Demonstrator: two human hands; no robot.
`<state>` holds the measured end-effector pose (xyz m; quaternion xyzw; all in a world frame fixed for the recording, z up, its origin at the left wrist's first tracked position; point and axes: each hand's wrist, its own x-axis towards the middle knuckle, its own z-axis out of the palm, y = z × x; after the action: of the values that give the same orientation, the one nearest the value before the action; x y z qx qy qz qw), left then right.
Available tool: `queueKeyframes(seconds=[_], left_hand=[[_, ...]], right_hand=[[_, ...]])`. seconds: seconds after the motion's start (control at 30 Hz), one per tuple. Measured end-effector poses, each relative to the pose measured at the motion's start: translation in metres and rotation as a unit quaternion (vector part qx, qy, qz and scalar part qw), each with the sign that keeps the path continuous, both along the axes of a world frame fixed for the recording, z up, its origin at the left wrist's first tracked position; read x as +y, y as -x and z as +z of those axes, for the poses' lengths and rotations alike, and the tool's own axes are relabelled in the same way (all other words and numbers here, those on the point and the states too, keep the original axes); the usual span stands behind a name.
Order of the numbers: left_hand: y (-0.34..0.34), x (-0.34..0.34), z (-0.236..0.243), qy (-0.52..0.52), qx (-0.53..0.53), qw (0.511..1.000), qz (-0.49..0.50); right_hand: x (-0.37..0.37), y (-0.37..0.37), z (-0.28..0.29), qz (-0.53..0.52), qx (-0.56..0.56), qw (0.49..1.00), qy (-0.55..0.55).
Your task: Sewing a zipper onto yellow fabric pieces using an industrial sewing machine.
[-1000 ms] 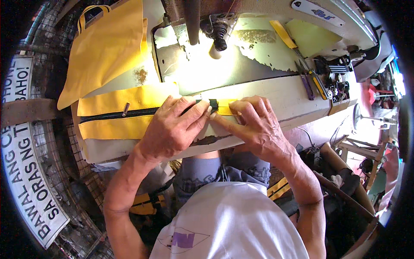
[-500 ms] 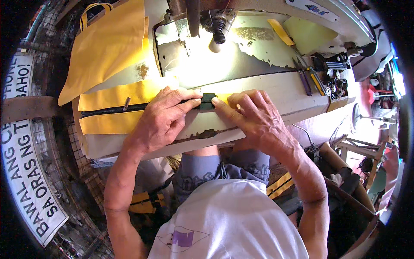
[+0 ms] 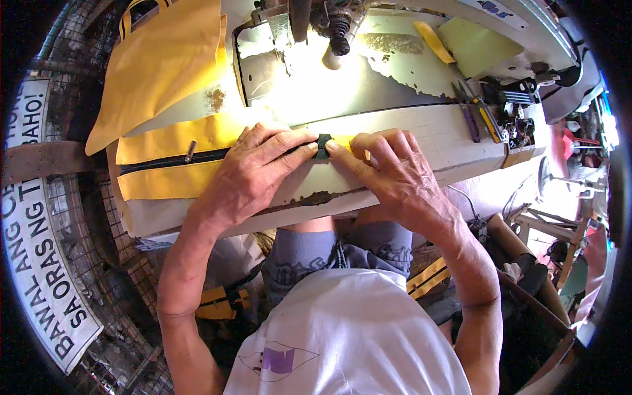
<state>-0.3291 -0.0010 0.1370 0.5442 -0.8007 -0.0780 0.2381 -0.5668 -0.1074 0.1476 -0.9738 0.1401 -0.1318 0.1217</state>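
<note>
A yellow strip with a black zipper (image 3: pixel 151 184) lies along the front of the machine bed, a metal zipper pull (image 3: pixel 191 151) on it. A small dark green piece (image 3: pixel 323 144) sits toward its right end. My left hand (image 3: pixel 257 171) presses the strip left of this piece, fingers bent together, thumb and index tips at the piece's edge. My right hand (image 3: pixel 398 174) has curled fingers on the yellow right end and its thumb on the green piece. Parts of the strip are hidden under both hands.
A sewing machine head (image 3: pixel 339 36) stands beyond the strip. A yellow tote bag (image 3: pixel 158 72) lies at back left. Pliers and a screwdriver (image 3: pixel 487 120), a yellow-handled tool (image 3: pixel 434 43) and a box of metal parts (image 3: pixel 520 131) are at right. A lettered sign (image 3: pixel 46 276) hangs at far left.
Both hands and the zipper strip have moved a little away from my body, toward the machine head. More of the dark green piece shows between my thumbs.
</note>
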Motion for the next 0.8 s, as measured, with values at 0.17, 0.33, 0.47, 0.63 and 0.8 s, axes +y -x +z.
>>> queueKeyframes(seconds=[0.17,0.33,0.47,0.63,0.8], left_hand=[[0.002,0.000,0.003,-0.005,-0.027,1.000,-0.004],[0.009,0.003,0.009,0.024,-0.150,0.988,-0.027],[0.016,0.006,0.011,0.030,-0.164,0.986,-0.014],[0.024,0.012,0.008,0.021,-0.125,0.992,0.013],[0.024,0.013,0.005,0.026,-0.109,0.993,0.026]], right_hand=[[0.000,0.001,-0.002,-0.004,0.002,1.000,-0.010],[0.001,-0.002,-0.002,0.001,-0.007,1.000,-0.009],[0.001,0.001,-0.002,-0.002,-0.019,1.000,0.008],[-0.001,0.009,-0.010,-0.044,-0.043,0.994,-0.092],[-0.007,0.015,-0.019,-0.119,-0.182,0.963,-0.158]])
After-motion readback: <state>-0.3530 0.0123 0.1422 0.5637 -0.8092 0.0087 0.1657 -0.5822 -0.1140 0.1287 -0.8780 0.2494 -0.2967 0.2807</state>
